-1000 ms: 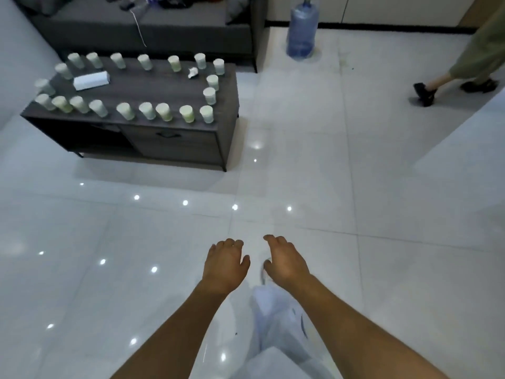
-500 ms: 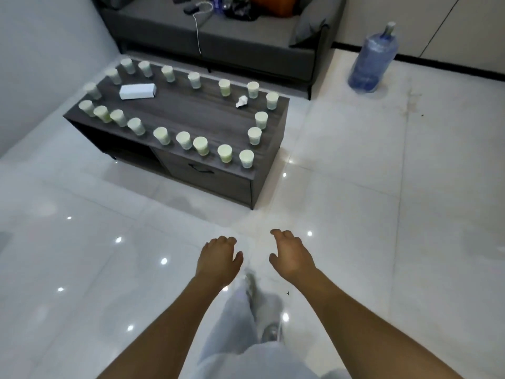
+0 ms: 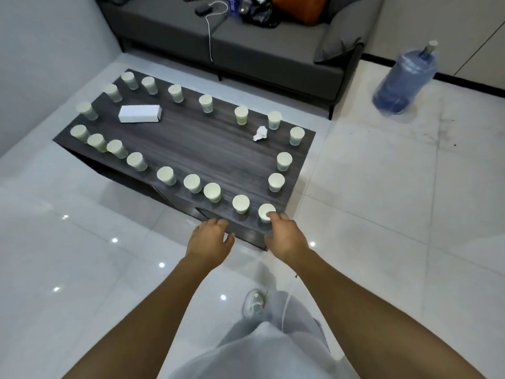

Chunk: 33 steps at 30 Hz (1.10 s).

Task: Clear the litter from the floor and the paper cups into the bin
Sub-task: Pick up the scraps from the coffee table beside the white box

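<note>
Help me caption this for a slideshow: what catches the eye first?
A ring of paper cups lines the edge of the dark coffee table, around a white box and a crumpled paper wad. Both hands reach toward the near corner, the right hand at the nearest cup.

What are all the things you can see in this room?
cups: 20, white to pale green, in a ring round the table's edges
box: 1, white, on the table's left part
crumpled paper: 1, white, on the table near the far right cups
table: 1, dark wood, on the floor
sofa: 1, grey, behind the table
water bottle: 1, blue, on the floor at right
left hand: open, at the table's near edge
right hand: open, fingers at the corner cup
</note>
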Available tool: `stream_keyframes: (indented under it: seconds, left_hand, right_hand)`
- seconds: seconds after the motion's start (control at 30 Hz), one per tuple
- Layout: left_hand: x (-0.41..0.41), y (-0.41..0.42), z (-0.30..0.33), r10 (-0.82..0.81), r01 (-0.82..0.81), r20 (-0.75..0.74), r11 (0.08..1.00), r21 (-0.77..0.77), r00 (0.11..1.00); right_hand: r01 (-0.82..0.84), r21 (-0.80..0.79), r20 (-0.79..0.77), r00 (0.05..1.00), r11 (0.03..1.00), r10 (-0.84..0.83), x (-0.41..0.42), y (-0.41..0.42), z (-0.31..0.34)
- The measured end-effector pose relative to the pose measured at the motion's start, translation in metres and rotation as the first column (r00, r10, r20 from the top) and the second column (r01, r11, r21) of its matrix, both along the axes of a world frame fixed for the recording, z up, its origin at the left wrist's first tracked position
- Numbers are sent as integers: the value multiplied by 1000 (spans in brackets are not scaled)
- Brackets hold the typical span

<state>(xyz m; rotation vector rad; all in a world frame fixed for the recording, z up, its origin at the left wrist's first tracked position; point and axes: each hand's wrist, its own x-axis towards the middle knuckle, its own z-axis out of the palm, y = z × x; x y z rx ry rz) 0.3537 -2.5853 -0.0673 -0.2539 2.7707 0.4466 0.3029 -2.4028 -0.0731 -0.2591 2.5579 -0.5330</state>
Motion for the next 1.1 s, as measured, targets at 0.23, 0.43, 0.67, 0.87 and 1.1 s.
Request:
stream_keyframes:
  seconds: [0.23,0.43,0.67,0.87,1.1]
  left_hand:
    - [-101,-59,3,32,-32,27,999,7,999]
    - [-201,-107,-16,60,-62,80,998,30,995]
    - [-313,-160,-46,43,-51,158,997,49,986]
    - [-396,-189,-87,-69,63,164,997,39,984]
    - [-461,-200,-161,-146,128,178,986,109,973]
  right_hand:
    - [0,-17,36,999,1000,0,-110,-50,-12]
    - [39,-30,66,997,999,-37,-219,-95,-39]
    - [62,36,135,989,997,-67,-341,-146,-79]
    - [129,60,134,982,990,-136,-410,-167,-124]
    - [216,111,93,970,970,-226,-468,-173,-205]
